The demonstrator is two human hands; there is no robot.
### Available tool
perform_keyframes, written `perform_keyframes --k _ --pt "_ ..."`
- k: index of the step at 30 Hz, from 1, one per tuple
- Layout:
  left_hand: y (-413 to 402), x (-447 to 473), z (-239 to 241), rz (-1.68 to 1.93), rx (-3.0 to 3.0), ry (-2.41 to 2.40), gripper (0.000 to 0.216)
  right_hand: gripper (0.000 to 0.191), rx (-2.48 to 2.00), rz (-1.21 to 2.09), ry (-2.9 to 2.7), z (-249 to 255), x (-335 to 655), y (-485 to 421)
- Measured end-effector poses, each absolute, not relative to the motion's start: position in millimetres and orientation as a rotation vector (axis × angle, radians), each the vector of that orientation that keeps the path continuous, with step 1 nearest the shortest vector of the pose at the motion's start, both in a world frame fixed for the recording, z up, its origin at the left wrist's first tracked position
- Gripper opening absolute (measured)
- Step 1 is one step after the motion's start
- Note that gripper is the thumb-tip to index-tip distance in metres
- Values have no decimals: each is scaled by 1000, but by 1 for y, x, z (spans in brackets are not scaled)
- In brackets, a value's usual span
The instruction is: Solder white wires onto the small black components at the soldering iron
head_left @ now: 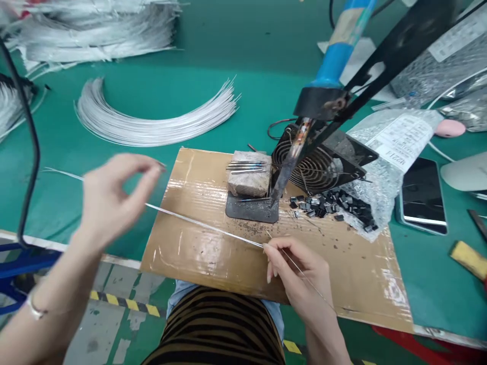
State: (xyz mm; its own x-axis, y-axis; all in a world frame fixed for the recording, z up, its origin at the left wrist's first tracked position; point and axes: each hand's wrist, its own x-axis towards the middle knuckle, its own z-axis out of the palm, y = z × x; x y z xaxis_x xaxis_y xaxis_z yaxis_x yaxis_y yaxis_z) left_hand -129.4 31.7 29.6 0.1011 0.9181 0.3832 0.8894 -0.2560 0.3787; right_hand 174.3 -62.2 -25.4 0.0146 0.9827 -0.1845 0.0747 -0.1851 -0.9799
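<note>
My right hand (300, 274) pinches the end of a white wire (205, 225) above the cardboard. A thin metallic strand (300, 271), perhaps solder, also runs through that hand. Leftward, the white wire passes behind my left hand (114, 197), whose thumb and index finger are closed together; anything between them is too small to make out. A soldering iron (291, 157) with a blue handle points down, its tip close to a dark metal plate (251, 210). On the plate stands a pale block (249, 185) with several thin metal-tipped pieces (247, 166) lying across its top.
Small black parts (323, 204) lie beside a fan (315, 162) and bubble wrap (391, 137). Cardboard (205, 263) covers the near table edge. A curved bundle of white wires (160, 129) lies behind. A phone (423, 195) is at right; a black cable (32, 137) hangs left.
</note>
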Motion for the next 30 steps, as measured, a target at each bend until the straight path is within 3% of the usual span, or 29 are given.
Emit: perform_keyframes --k 5,9,30 --pt "-17 -24 27 580 2195 1215 23 22 -1413 1294 -1266 -25 174 -61" --pt "-22 -1 18 406 2054 1206 23 24 -1440 1283 -1238 -24 176 -59" --pt "2 -6 26 550 1345 1165 21 27 -1396 1359 -1192 -16 175 -58"
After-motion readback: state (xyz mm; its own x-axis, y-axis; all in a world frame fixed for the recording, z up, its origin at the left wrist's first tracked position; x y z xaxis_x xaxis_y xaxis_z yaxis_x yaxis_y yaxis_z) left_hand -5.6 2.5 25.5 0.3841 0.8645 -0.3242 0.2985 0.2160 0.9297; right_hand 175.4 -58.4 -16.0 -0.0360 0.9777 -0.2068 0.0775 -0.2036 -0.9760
